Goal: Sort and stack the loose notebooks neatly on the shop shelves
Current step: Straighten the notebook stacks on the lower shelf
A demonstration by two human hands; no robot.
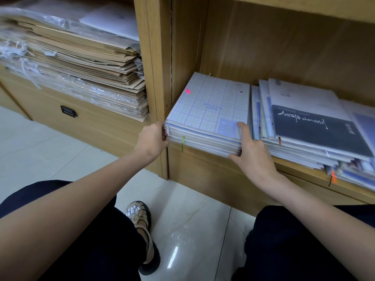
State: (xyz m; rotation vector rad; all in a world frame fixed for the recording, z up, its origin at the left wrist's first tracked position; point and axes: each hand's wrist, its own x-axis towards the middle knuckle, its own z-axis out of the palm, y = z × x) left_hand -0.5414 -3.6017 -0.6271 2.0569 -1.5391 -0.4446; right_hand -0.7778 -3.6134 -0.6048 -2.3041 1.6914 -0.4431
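A stack of several notebooks (pixel 211 110) lies in the left corner of a low wooden shelf (pixel 233 49). Its top cover is pale lilac with a grid pattern and a pink sticker. My left hand (pixel 152 139) holds the stack's front left corner, fingers curled against the spines. My right hand (pixel 251 148) grips the front right corner, thumb on the top cover and fingers under or beside the stack. A second, untidier pile (pixel 312 130) with a dark-covered notebook on top lies to the right, fanned out over the shelf edge.
Left of the upright divider (pixel 154 63), a tall heap of brown paper envelopes and plastic-wrapped sheets (pixel 77 63) sits above a drawer with a black handle (pixel 68 111). Glossy white floor tiles, my knees and a woven sandal (pixel 140 218) are below.
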